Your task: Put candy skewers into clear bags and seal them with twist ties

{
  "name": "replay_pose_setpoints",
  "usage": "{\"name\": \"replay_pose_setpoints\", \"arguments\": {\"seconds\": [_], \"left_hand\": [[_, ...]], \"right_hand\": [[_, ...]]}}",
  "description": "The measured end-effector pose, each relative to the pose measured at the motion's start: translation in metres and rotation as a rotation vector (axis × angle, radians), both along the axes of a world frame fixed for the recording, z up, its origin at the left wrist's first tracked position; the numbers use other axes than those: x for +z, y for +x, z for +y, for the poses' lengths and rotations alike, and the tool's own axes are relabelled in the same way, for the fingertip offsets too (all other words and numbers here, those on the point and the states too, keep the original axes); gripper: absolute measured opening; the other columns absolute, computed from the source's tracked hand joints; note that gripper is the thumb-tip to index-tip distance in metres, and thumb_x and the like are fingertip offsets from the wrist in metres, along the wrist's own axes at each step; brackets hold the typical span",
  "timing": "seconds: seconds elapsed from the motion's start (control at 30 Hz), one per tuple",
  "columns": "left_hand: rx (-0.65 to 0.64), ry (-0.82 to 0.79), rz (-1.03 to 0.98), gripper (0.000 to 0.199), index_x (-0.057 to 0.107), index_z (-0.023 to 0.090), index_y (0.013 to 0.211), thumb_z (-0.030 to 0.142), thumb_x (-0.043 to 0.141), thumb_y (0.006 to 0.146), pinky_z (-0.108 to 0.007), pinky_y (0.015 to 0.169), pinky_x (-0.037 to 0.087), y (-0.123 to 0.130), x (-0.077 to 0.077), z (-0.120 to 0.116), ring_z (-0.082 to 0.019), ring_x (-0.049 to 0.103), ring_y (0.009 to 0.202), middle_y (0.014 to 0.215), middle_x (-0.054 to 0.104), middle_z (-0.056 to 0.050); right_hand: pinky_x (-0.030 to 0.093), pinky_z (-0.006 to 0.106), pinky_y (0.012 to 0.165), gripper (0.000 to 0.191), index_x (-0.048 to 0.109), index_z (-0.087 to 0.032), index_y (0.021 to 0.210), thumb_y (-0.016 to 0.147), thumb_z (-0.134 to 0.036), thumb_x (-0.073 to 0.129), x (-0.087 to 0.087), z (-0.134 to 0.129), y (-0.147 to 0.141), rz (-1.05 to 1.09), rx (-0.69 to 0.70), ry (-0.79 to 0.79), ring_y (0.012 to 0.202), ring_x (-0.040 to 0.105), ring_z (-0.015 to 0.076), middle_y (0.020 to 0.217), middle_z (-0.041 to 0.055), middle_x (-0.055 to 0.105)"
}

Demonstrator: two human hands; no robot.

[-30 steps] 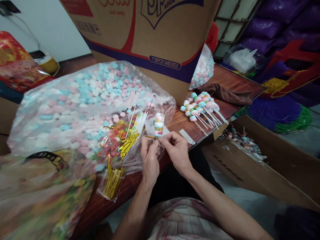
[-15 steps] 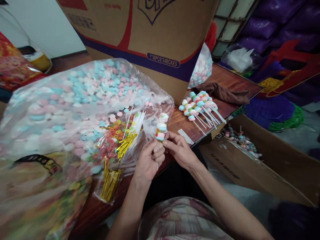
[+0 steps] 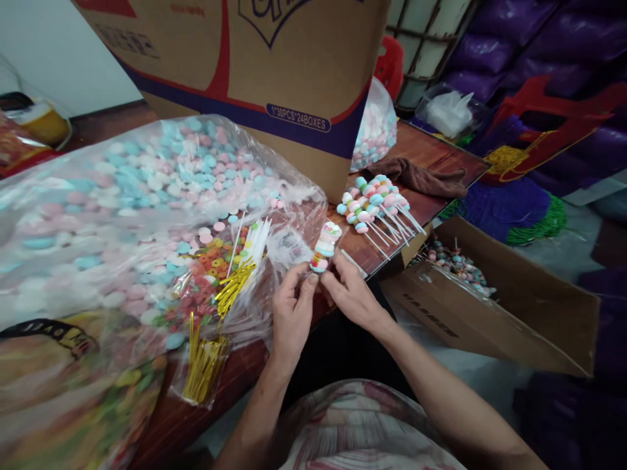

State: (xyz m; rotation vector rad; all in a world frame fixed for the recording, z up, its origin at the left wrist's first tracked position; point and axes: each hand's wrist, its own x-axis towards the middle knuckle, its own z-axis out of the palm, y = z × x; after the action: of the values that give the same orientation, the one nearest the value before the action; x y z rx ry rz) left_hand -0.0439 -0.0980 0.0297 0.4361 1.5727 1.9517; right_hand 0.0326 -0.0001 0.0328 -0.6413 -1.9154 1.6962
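Both hands (image 3: 323, 300) meet, fingers (image 3: 307, 284) curled inward.

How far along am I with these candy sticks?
Apparently done: the pile in the open carton. In hand: one candy stick, left hand at its base, right hand beside it. Seemingly left: the bunch on the table, which looks unwrapped. The total, I can't tell.
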Motion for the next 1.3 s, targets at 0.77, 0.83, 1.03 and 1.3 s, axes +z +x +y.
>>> {"name": "replay_pose_setpoints", "arguments": {"seconds": [0.77,0.83,1.03,1.3], "left_hand": [[-0.114,0.142,-0.871,0.018,0.064,0.014,0.08,0.016,0.081,0.074,-0.011,0.044,0.04,-0.002,0.004,0.007,-0.004,0.051,0.051,0.067,0.059,0.004],[-0.089,0.141,-0.747,0.021,0.067,0.015,0.082,0.02,0.085,0.071,-0.014,0.054,0.048,0.002,0.001,0.008,-0.006,0.058,0.059,0.073,0.064,0.003],[-0.32,0.19,-0.53,0.038,0.074,0.019,0.09,0.055,0.072,0.08,-0.033,0.088,0.053,0.005,0.006,0.017,-0.02,0.064,0.096,0.099,0.068,-0.006],[-0.353,-0.015,-0.082,0.042,0.077,0.02,0.08,0.056,0.057,0.091,-0.035,0.098,0.044,0.034,0.011,0.029,-0.021,0.06,0.097,0.092,0.068,-0.006]], "right_hand": [[0.05,0.035,0.072,0.017,0.063,-0.017,0.098,0.099,-0.009,0.048,-0.011,0.008,0.008,0.241,-0.19,1.111,0.081,0.062,0.0214,0.09,0.0105,0.068],[0.048,0.037,0.072,0.017,0.061,-0.017,0.093,0.098,-0.009,0.047,-0.009,0.002,0.008,0.184,-0.22,1.05,0.079,0.06,0.0223,0.087,0.0103,0.066],[0.044,0.033,0.07,0.016,0.055,-0.019,0.086,0.098,-0.014,0.047,0.0,-0.005,0.026,0.143,-0.273,0.613,0.074,0.054,0.019,0.079,0.0036,0.056],[0.044,0.028,0.07,0.013,0.064,-0.02,0.087,0.096,-0.013,0.058,0.019,0.002,0.062,0.163,-0.407,0.436,0.075,0.057,0.0168,0.081,0.0013,0.06]]}}
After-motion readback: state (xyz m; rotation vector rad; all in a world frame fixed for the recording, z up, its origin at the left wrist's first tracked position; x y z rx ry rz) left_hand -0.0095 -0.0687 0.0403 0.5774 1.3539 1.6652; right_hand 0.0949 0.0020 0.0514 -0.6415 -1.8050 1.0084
